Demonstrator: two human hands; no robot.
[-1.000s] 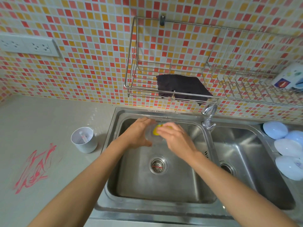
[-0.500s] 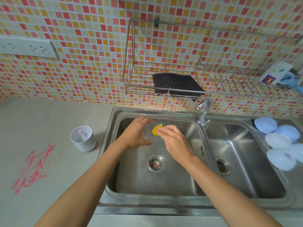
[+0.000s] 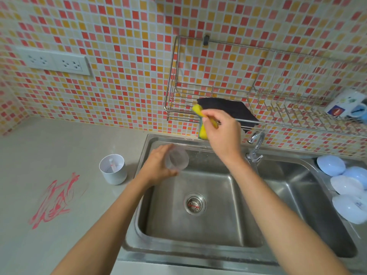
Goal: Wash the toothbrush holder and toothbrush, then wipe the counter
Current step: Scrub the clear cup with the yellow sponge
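Observation:
My left hand (image 3: pixel 156 169) grips a clear plastic cup (image 3: pixel 176 160), the toothbrush holder, tilted over the back left of the left sink basin (image 3: pixel 198 231). My right hand (image 3: pixel 222 133) is raised toward the wall rack and pinches a yellow sponge (image 3: pixel 201 124) with a green edge, folded in its fingers. A white cup (image 3: pixel 113 169) stands on the counter left of the sink, and a thin white and pink item that looks like the toothbrush lies inside it.
A wire rack (image 3: pixel 268 108) on the tiled wall carries a dark cloth (image 3: pixel 230 109). The tap (image 3: pixel 256 144) stands between the two basins. Pale blue bowls (image 3: pixel 345 187) sit at the right. Red scribbles (image 3: pixel 55 201) mark the grey counter (image 3: pixel 59 151). A wall socket (image 3: pixel 53 63) is at upper left.
My right hand has lifted the sponge out of the clear cup and up toward the rack. The left hand still holds the cup, now shifted left. The view tilted upward.

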